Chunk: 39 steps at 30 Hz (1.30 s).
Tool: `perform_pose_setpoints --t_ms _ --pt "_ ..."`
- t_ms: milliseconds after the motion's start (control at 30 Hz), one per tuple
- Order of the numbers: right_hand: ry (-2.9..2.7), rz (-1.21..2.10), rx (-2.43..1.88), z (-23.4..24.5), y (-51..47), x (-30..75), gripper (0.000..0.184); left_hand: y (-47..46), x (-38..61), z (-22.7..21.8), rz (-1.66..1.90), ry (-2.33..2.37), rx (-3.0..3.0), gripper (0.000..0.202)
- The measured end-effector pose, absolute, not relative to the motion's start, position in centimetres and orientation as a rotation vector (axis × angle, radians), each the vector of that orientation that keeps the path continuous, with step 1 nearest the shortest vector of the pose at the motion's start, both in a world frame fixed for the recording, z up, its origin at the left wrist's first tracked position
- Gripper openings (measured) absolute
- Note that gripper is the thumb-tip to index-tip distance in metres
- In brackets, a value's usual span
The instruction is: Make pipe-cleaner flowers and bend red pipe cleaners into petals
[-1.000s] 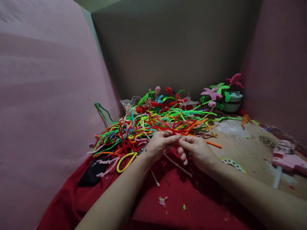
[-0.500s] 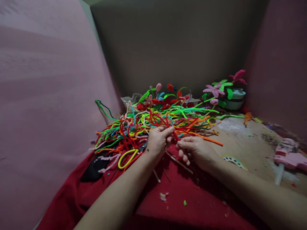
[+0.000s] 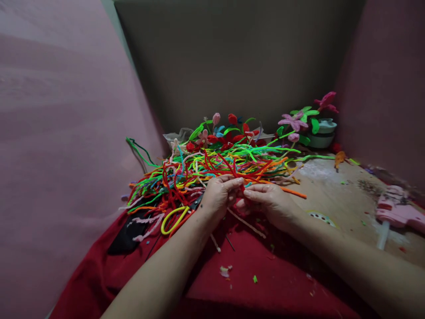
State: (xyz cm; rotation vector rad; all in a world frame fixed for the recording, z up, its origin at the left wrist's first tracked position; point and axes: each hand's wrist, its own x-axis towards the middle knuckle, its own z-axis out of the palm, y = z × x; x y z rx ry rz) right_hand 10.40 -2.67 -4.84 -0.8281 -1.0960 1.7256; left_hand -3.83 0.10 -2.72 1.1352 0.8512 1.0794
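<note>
My left hand [image 3: 221, 195] and right hand [image 3: 270, 204] meet fingertip to fingertip at the near edge of the heap of pipe cleaners [image 3: 199, 170]. Each grip is narrow, thumb pressed to forefinger, and both are closed on one red pipe cleaner [image 3: 236, 170]. Its short pinched stretch lies right between the two hands. From there its long axis runs up and away from me, leaning slightly left into the tangle, where I lose it among the other red strands. Both hands touch it, and the left sits a little nearer the heap. The heap spreads across the back of the red cloth [image 3: 245, 274] that covers the near left part of the worktop [image 3: 338, 199]. A yellow loop [image 3: 174, 219] lies just left of my left wrist, and an orange pipe cleaner [image 3: 292, 192] pokes out to the right beyond my right hand. Finished pipe-cleaner flowers [image 3: 229, 133] lie along the far edge behind the heap. In the far right corner a small pale pot [image 3: 321, 135] holds pink flowers with green leaves. A pink glue gun [image 3: 398, 210] rests at the right edge, well apart from both hands.
</note>
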Motion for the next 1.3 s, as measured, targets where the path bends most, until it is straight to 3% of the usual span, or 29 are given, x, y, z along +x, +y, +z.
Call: perform_pose_setpoints --t_ms 567,1033,1300 --pt "-1.061 1.619 -0.888 -4.81 -2.73 10.07 0.012 -0.46 -3.76 -2.47 1.052 0.922 1.237 0.026" --pt "-1.088 1.601 -0.809 -4.65 -2.69 9.98 0.016 -0.67 -3.51 -2.55 1.076 0.932 1.221 0.027" --pt "-1.038 1.621 -0.776 -4.95 -2.33 10.2 0.015 -0.39 -3.65 -2.81 1.073 0.899 1.413 0.018"
